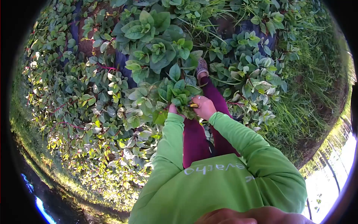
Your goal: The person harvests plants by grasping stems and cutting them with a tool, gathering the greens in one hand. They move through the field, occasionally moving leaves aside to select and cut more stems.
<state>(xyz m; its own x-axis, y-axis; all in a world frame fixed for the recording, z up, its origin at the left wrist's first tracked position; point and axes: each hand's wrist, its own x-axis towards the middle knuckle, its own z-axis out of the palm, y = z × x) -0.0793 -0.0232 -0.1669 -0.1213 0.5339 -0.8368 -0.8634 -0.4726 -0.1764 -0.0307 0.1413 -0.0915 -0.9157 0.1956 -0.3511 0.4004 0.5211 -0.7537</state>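
Observation:
My right hand [204, 107], with a ring on one finger, is closed round a small yellow-and-black utility knife [194, 105]. The knife points left toward a bunch of leafy greens [179, 95] in front of my legs. Only part of my left hand [173, 109] shows at the base of that bunch, closed on it, with most of its fingers hidden under the leaves. Broad green leaves spread above both hands, and a bright yellow-green leaf [159, 117] hangs just left of my left hand.
Dense leafy plants [156, 48] stand ahead, and more with reddish stems [74, 125] fill the left side. My shoe [202, 67] is between the plants. Dark plastic sheeting [125, 67] shows between rows. Tall grass [305, 100] grows on the right.

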